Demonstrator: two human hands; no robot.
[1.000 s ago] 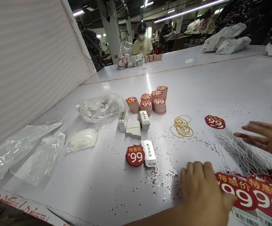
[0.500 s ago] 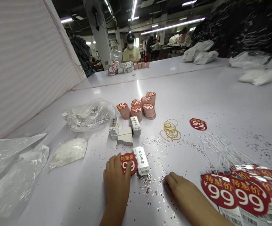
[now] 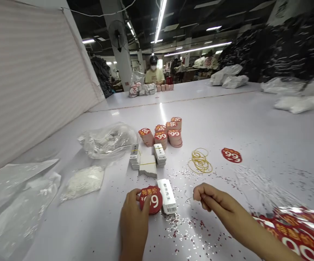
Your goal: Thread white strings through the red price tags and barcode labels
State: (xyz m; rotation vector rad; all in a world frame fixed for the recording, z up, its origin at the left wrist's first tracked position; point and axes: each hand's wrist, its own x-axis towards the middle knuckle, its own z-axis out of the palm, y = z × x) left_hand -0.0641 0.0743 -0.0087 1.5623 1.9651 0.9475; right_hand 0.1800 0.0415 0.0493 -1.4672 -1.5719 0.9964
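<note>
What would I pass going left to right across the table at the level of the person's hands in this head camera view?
Clear plastic sheet → white bundle → left hand → round red 99 price tag → barcoded white card → right hand → pile of red 99 tags

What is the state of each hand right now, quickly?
Left hand: open, resting on the red 99 price tag.
Right hand: pinched closed, seemingly on a thin white string.

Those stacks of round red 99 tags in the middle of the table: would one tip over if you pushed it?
Probably. The front stack of round tags looks like loose card discs with no visible band, so a sideways push would likely slide the top ones off. Each disc seems thin and light, and the glossy table may let them skid.
</note>
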